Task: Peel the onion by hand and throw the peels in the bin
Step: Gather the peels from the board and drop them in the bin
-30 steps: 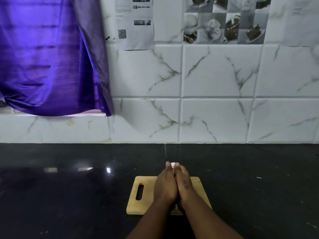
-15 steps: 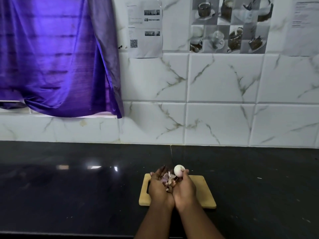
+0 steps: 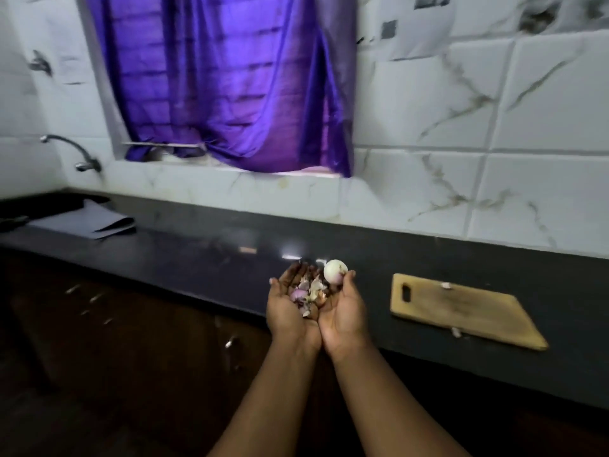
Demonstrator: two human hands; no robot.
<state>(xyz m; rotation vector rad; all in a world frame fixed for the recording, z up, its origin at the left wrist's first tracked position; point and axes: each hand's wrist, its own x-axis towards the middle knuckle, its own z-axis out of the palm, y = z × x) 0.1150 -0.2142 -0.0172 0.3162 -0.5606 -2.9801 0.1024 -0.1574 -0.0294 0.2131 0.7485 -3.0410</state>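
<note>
While onion (image 3: pixel 335 271) sits pinched, board (image 3: pixel 461 308), perhaps paper (image 3: pixel 89 219)

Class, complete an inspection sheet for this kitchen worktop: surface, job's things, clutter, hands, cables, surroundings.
Surface: black counter, glossy; wooden board lies right of the hands.
Job's things: peeled onion at right fingertips; peels heaped in cupped palms; scraps on board; bin not seen.
Clutter: grey sheet at counter's far left.
Hands: left hand cupped, palm up, under peels; right hand pinches onion.
Cables: nothing seen.
Surroundings: purple curtain, tap, marbled tiles, dark cabinets below.
</note>
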